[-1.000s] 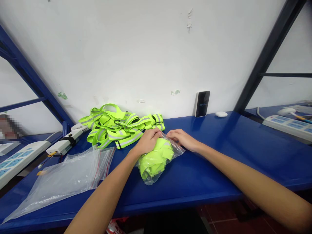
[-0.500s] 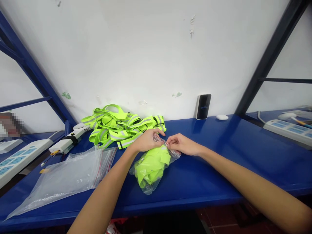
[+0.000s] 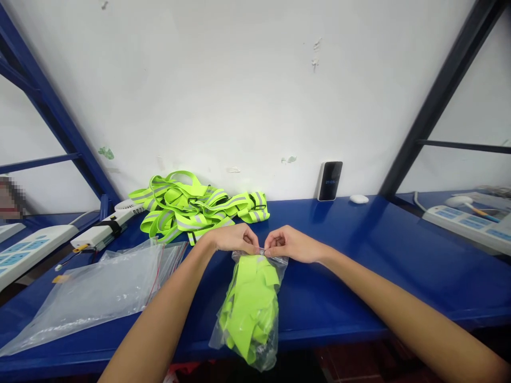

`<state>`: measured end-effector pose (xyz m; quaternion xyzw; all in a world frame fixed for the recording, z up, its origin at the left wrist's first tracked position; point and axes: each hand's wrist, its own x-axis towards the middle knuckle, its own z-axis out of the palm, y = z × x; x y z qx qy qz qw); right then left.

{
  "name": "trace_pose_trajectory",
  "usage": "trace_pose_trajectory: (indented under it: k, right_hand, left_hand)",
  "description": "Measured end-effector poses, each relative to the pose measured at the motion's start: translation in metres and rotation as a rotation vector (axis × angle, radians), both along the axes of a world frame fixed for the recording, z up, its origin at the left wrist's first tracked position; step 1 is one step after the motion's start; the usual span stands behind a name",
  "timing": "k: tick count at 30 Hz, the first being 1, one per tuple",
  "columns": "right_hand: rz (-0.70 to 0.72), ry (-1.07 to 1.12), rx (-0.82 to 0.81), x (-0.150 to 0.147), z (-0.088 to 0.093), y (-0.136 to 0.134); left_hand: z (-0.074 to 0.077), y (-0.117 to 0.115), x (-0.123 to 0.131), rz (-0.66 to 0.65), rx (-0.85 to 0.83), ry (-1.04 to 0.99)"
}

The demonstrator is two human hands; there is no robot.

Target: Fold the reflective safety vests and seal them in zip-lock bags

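A clear zip bag [image 3: 251, 308] stuffed with folded neon-green reflective strap hangs in front of me, its bottom past the front edge of the blue bench [image 3: 359, 255]. My left hand [image 3: 233, 239] and my right hand [image 3: 285, 243] pinch the bag's top edge side by side, fingers closed on the seal. A tangled heap of neon-green reflective straps [image 3: 195, 208] lies on the bench behind my left hand, against the white wall.
Several empty clear zip bags [image 3: 91, 290] lie at the left. Beyond them are a white device with a black band [image 3: 106, 231] and a power strip [image 3: 27, 250]. A dark phone [image 3: 329, 181] leans on the wall beside a small white case [image 3: 358, 199]. Another power strip [image 3: 467, 223] sits at the right.
Both hands lifted the filled bag off the bench and turned it upright. It now hangs by its top edge, and my fingertips have come together on the seal.
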<state>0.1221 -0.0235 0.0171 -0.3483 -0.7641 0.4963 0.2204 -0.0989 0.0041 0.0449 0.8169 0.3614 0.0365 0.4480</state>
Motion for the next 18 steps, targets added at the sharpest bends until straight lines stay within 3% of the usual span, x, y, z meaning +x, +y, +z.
trace_pose_trajectory:
  k: [5, 10, 14, 18]
  right_hand:
    - [-0.004, -0.068, 0.026, 0.013, 0.001, 0.007]
    - [-0.150, 0.078, 0.053, 0.017, -0.010, 0.019]
    - [-0.241, 0.162, -0.021, 0.009, -0.013, 0.015]
    - [-0.234, 0.210, -0.085, 0.003, -0.011, 0.009]
  left_hand:
    - [0.000, -0.002, 0.000, 0.096, 0.144, -0.135]
    - [-0.006, 0.001, 0.005, 0.161, 0.306, -0.205]
    - [-0.010, -0.001, 0.007, 0.118, 0.172, -0.146]
    - [-0.013, -0.003, 0.011, 0.127, 0.034, -0.107]
